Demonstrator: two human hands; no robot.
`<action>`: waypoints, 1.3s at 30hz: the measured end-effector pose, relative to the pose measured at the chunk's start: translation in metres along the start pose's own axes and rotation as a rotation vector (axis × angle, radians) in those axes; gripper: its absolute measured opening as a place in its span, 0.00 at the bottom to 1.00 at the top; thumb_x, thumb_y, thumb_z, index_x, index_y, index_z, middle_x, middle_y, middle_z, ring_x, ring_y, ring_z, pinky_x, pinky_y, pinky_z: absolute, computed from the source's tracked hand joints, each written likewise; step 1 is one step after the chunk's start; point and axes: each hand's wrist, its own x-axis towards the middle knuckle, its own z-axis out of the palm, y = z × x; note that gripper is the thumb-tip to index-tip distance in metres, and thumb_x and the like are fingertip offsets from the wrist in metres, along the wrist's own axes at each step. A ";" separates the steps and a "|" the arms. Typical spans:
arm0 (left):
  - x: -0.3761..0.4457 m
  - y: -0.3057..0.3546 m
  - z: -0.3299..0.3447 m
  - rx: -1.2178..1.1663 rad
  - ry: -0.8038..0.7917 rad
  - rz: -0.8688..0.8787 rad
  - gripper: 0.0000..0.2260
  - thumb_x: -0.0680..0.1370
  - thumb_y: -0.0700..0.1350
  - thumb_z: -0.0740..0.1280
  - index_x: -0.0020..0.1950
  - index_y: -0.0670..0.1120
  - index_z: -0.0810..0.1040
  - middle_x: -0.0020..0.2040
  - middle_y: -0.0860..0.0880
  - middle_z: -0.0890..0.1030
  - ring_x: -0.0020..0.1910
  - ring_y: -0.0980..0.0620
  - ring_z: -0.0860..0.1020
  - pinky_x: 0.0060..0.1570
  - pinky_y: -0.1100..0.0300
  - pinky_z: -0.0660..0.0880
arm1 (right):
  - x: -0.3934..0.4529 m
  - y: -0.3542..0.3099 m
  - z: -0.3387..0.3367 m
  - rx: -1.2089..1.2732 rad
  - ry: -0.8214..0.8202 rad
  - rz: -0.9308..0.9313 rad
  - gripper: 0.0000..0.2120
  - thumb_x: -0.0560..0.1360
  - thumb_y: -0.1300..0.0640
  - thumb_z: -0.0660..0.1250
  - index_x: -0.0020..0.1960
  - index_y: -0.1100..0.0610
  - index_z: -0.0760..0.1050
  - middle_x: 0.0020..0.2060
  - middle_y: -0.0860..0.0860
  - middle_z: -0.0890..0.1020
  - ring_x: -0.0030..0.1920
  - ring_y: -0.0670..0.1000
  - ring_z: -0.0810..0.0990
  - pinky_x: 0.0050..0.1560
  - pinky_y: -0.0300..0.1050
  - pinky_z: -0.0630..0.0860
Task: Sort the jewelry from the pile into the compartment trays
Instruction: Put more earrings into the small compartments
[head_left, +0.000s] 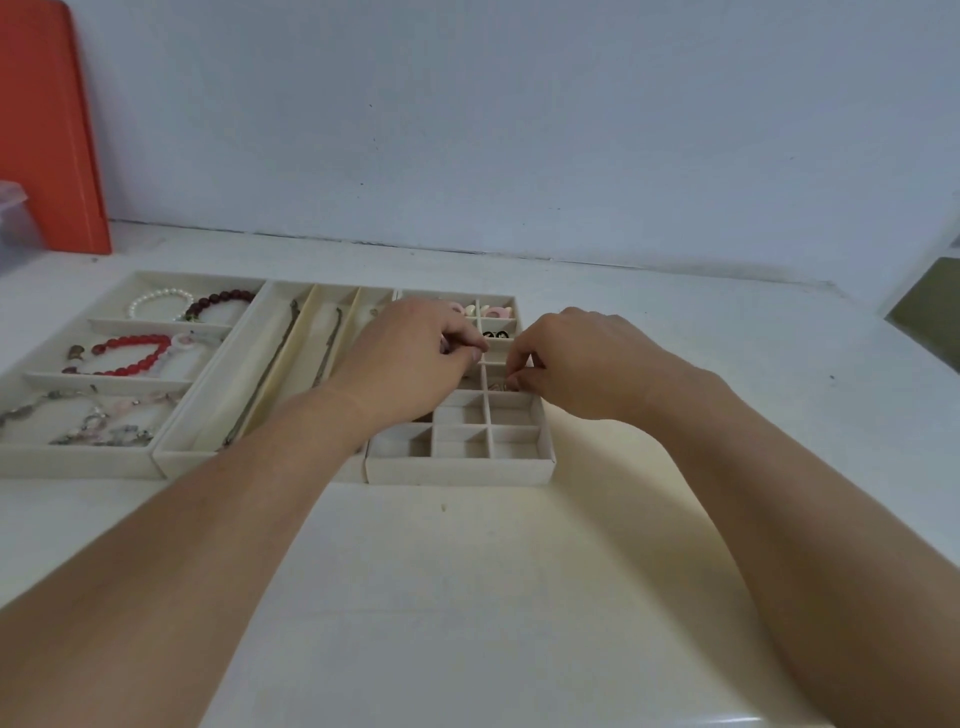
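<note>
Fingertips of both hands curl together over the small-compartment tray (457, 470), so what they pinch is hard to make out. The left hand (410, 358) has a narrow grip, thumb meeting forefinger on something too small to identify. The right hand (576, 358) pinches a tiny metal piece (500, 386) down in a compartment on the tray's right side. Much of this tray is hidden by the wrists. A white desk (467, 597) meets a pale wall (519, 130). Chains lie in the long-slot tray (208, 457); bead bracelets (132, 353) fill the left tray (78, 460). An orange board (47, 130) leans at the far left.
</note>
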 end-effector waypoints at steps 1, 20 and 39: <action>0.000 -0.001 0.000 -0.011 0.016 -0.003 0.06 0.78 0.45 0.70 0.49 0.54 0.87 0.36 0.66 0.75 0.38 0.64 0.75 0.38 0.73 0.66 | 0.000 -0.001 0.000 -0.006 -0.007 0.003 0.06 0.79 0.45 0.64 0.52 0.40 0.80 0.47 0.47 0.79 0.51 0.53 0.77 0.45 0.46 0.67; -0.001 -0.002 0.000 -0.071 0.006 -0.016 0.05 0.78 0.48 0.71 0.50 0.57 0.85 0.51 0.62 0.81 0.49 0.66 0.76 0.51 0.68 0.70 | -0.010 0.062 -0.034 0.170 0.172 0.324 0.02 0.77 0.47 0.70 0.48 0.42 0.82 0.37 0.41 0.82 0.42 0.46 0.80 0.47 0.46 0.74; 0.046 0.055 0.017 0.030 -0.168 0.055 0.07 0.78 0.48 0.72 0.55 0.53 0.84 0.47 0.61 0.78 0.49 0.60 0.76 0.53 0.60 0.70 | -0.002 0.071 0.000 0.286 -0.160 0.191 0.09 0.76 0.52 0.73 0.55 0.45 0.81 0.46 0.44 0.83 0.42 0.48 0.83 0.46 0.44 0.80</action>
